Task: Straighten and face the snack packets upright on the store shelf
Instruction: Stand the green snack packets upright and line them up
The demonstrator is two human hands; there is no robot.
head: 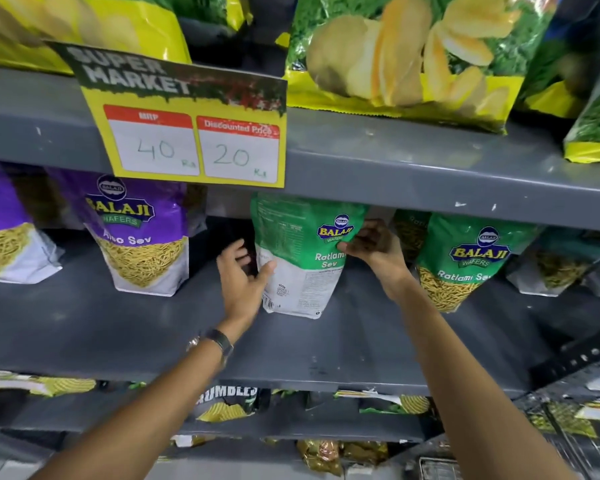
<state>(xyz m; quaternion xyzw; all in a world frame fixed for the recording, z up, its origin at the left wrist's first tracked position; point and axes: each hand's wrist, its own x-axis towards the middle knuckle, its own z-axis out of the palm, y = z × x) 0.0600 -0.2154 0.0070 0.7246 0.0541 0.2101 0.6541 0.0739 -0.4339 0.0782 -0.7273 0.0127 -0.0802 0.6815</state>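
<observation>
A green and white Ratlami Sev packet (302, 258) stands upright on the grey middle shelf (153, 334), its printed back side turned toward me. My left hand (245, 278) grips its left edge, thumb on the front face. My right hand (374, 245) pinches its right edge near the logo. Another green Ratlami Sev packet (465, 261) stands to the right, front facing out. A purple Aloo Sev packet (142, 233) stands to the left, with a second purple packet (7, 230) at the far left.
A yellow price sign (187, 129) hangs from the upper shelf edge (430, 171). Large chip bags (402, 57) sit on that upper shelf. More packets lie on lower shelves (229, 407). A perforated upright (582, 358) stands at the right.
</observation>
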